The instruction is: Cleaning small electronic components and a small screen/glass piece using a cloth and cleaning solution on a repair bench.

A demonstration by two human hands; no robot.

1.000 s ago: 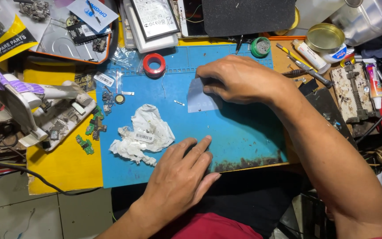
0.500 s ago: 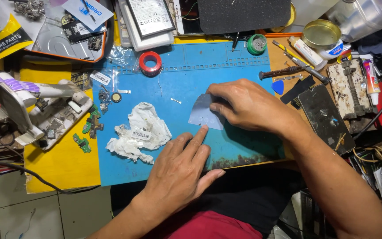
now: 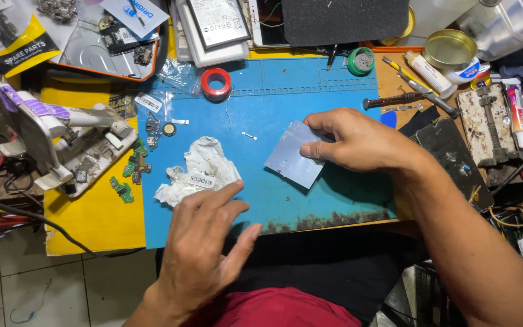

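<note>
from the head view, the right hand (image 3: 358, 142) pinches one grey square sheet (image 3: 293, 161) by its edge, low over the blue mat (image 3: 285, 91). the left hand (image 3: 204, 242) rests released, fingers spread, beside one crumpled tissue (image 3: 198, 169). best to keep the sheet flat, gripping edges only. one red tape roll (image 3: 216, 83).
</note>
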